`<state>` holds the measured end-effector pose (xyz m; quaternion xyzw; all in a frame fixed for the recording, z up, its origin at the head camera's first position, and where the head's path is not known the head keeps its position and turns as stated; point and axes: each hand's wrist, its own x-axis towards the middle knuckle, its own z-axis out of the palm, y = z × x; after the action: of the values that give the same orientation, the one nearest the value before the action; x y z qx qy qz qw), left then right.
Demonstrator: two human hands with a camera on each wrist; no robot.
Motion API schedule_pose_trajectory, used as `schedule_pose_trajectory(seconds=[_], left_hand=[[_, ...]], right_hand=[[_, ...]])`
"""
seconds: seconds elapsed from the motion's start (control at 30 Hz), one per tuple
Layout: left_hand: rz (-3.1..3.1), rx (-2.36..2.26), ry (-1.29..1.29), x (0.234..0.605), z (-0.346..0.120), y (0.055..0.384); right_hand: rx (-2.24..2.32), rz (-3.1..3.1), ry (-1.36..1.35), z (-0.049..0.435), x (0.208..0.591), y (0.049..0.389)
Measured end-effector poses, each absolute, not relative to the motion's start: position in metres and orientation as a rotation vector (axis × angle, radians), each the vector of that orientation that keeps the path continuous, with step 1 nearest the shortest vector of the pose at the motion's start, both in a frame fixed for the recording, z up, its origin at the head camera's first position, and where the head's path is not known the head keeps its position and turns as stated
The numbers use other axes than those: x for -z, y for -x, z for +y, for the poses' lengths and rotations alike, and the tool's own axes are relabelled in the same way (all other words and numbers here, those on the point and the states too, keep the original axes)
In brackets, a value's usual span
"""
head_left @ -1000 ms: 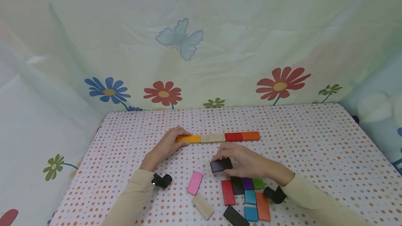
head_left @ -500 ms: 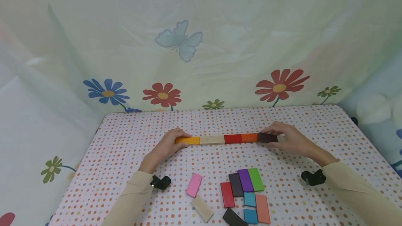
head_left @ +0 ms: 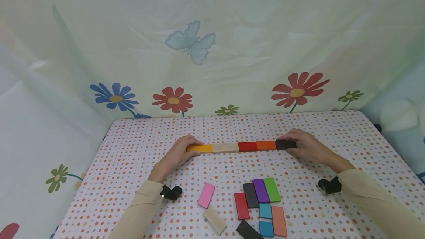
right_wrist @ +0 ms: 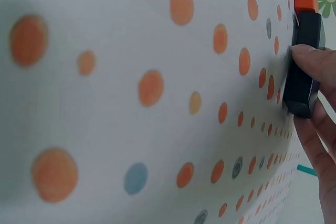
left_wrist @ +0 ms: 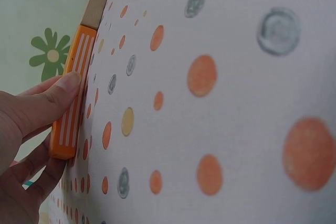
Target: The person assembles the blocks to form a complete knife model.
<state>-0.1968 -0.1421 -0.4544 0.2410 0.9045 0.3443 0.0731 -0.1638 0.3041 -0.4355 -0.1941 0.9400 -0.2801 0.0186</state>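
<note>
A straight row of flat blocks runs across the table. From the left it has a yellow-orange block [head_left: 203, 148], a plain wooden block [head_left: 225, 148], a red block [head_left: 247, 146], an orange block [head_left: 266, 145] and a black block [head_left: 285, 144]. My left hand [head_left: 178, 153] grips the yellow-orange block by its long sides; white stripes show on its edge in the left wrist view. At the row's other end, my right hand [head_left: 308, 146] pinches the black block between thumb and fingers. In the right wrist view its end meets the orange block.
Nearer me lie a pink block [head_left: 206, 195], a wooden block [head_left: 215, 220] and a cluster with red [head_left: 241, 205], dark grey [head_left: 250, 195], purple [head_left: 261, 191], green [head_left: 272, 190], blue [head_left: 265, 210] and salmon [head_left: 279, 221] blocks. A floral curtain [head_left: 239, 54] hangs behind the dotted tablecloth.
My right hand has carried the black block from above the cluster to the row's right end, then settled it lower beside the orange block. My left hand has stayed on the yellow-orange block.
</note>
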Motion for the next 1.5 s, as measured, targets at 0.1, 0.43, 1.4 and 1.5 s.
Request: schedule_pose_trajectory(seconds=[0.1, 0.43, 1.4, 1.5], left_hand=[[2.718, -1.036, -0.712, 0.454, -0.141, 0.198], [2.726, -1.035, -0.670, 0.454, -0.140, 0.197], [2.713, -1.040, -0.719, 0.452, -0.142, 0.196], [2.709, -1.038, -0.714, 0.453, -0.142, 0.196]], right_hand=[[0.843, 2.918, 0.594, 0.302, 0.436, 0.165], [0.796, 2.913, 0.568, 0.299, 0.439, 0.168], [0.687, 2.218, 1.557, 0.175, 0.416, 0.052], [0.652, 2.219, 1.588, 0.172, 0.421, 0.049]])
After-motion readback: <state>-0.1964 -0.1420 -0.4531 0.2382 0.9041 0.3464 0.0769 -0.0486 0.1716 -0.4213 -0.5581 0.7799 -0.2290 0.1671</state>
